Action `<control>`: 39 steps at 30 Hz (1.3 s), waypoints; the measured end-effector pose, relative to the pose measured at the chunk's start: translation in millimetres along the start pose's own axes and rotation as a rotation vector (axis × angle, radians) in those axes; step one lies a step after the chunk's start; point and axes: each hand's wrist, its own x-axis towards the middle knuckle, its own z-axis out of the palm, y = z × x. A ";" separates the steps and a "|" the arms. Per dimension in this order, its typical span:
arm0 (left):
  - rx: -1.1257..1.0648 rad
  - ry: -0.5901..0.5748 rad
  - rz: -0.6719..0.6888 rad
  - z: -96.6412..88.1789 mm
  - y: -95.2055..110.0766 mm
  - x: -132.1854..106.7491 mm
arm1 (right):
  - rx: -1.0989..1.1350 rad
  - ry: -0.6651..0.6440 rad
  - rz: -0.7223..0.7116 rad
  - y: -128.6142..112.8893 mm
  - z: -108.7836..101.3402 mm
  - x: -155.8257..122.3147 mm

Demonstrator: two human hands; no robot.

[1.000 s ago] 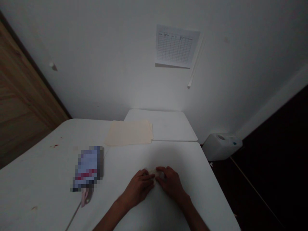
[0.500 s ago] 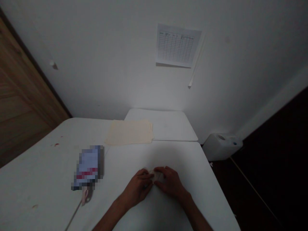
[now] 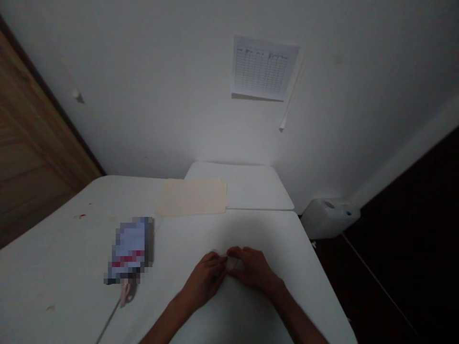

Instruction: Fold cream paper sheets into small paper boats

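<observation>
My left hand (image 3: 205,280) and my right hand (image 3: 253,268) meet on the white table (image 3: 64,267), fingertips pinched together around a small pale piece (image 3: 232,261) that I cannot make out in the dim light. Both hands have curled fingers and rest low on the tabletop, near its front right part.
A pixelated blue and white card (image 3: 129,249) with a pink strap lies left of my hands. A cream folder (image 3: 193,197) lies at the back. A second white table (image 3: 244,184) abuts the wall. A white container (image 3: 330,217) stands on the dark floor at right. A wooden door is at left.
My right hand has slid slightly left and curled more over the small pale piece. My left hand has stayed almost still.
</observation>
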 end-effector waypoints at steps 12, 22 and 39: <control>0.220 -0.004 -0.027 14.6 1.3 -6.0 | 0.067 -0.077 0.077 -4.6 -5.4 0.5; 0.485 0.077 -0.218 23.8 8.3 -23.9 | 0.074 -0.048 0.117 -3.8 -2.3 0.1; 0.613 0.138 -0.313 14.1 4.8 -46.4 | 0.067 -0.052 0.135 2.4 2.6 -2.4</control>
